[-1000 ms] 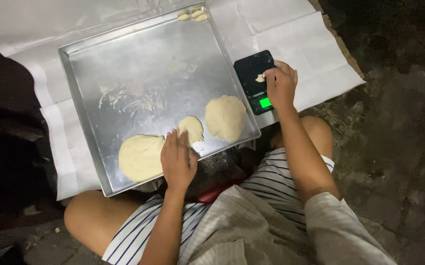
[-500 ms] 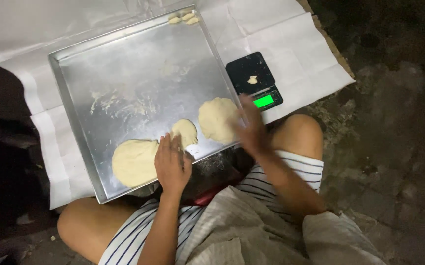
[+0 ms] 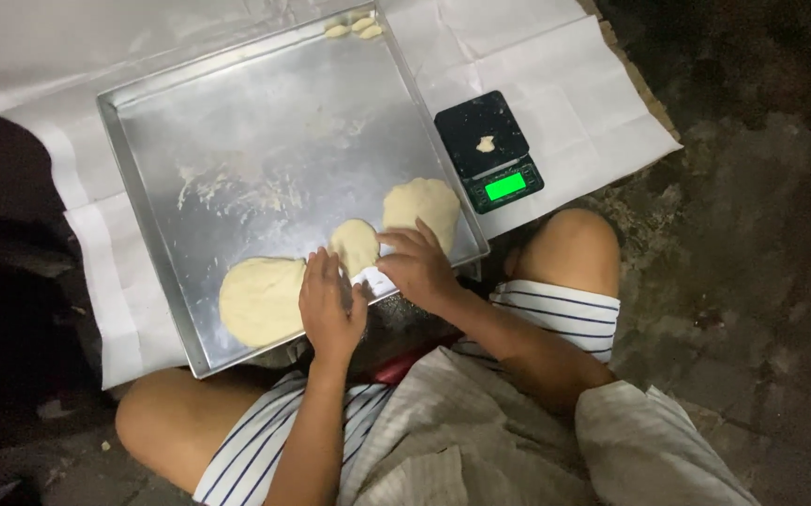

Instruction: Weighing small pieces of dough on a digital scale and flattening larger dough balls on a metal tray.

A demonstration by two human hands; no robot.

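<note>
Head view looks down on a person seated on the floor with a large square metal tray (image 3: 237, 141) set on white paper (image 3: 555, 56) before the knees. Three flattened pieces of dough lie along the tray's near edge: a big oval dough piece (image 3: 260, 300) at the left, a small round dough piece (image 3: 354, 245) in the middle, and a medium dough piece (image 3: 424, 204) at the right. The left hand (image 3: 330, 309) lies palm down with fingers stretched and together, its fingertips resting at the right end of the big oval piece and just below the small round one; it grips nothing. The right hand (image 3: 415, 267) sits just beside it, fingers loosely spread and curled down, tips touching the near rim of the small round piece and the lower edge of the medium piece; whether it pinches anything cannot be told. So the small round piece lies directly ahead of both hands, between them, with the right hand the nearer. A black digital scale (image 3: 488, 150) with a lit green display stands off the tray to the right, a scrap of dough (image 3: 486, 144) on its platform, well apart from both hands.
</note>
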